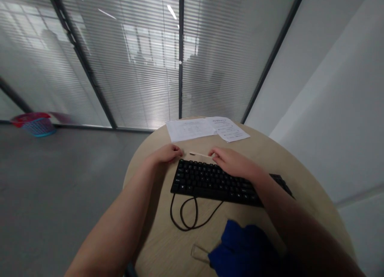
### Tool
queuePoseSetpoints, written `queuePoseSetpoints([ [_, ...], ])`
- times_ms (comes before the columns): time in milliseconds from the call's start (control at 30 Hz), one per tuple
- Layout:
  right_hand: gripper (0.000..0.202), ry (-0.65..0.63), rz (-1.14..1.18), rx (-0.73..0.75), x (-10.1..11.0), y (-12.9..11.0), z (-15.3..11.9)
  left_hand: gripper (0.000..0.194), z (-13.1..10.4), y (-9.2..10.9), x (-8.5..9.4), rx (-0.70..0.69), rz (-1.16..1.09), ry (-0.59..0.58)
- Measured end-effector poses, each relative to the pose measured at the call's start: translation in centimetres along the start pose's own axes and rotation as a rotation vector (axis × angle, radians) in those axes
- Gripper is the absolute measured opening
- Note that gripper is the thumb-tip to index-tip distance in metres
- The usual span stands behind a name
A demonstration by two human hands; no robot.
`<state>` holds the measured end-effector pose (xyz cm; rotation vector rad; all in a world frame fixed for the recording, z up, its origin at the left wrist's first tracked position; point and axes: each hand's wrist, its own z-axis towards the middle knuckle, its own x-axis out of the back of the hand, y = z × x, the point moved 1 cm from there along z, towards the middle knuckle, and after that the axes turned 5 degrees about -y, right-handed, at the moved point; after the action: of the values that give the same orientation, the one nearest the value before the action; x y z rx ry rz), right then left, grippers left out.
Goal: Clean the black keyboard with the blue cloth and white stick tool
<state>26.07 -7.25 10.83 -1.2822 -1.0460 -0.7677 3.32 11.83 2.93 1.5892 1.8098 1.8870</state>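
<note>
A black keyboard (207, 181) lies on the round table, partly covered by my right forearm. Above its top row, my right hand (229, 160) pinches the end of a thin pale stick with a dark tip (199, 154), which points left. My left hand (168, 153) rests on the tabletop just off the keyboard's upper left corner. Its fingers are curled together, and whatever they may hold is hidden. The dark tip of the stick is a short way right of these fingers, apart from them. A black cable (187, 229) loops below the keyboard.
Printed papers (195, 129) lie at the table's (144, 245) far edge. Near me is a crumpled blue cloth item (243, 245) with a thin loop (199, 253). A red and blue basket (37, 125) stands on the floor, left. Glass partitions with blinds rise behind the table.
</note>
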Motion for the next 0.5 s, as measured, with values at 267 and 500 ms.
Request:
queuePoseSetpoints([
  [267,0.032,-0.01,-0.027,0.135,-3.1,-0.6,4.3,0.051,-0.9,0.2,0.2,0.159,-0.235,-0.097],
  [500,0.032,-0.056,0.023,0.193,-3.3,0.7,3.5,0.061,-0.7,0.0,-0.1,0.18,-0.289,-0.116],
])
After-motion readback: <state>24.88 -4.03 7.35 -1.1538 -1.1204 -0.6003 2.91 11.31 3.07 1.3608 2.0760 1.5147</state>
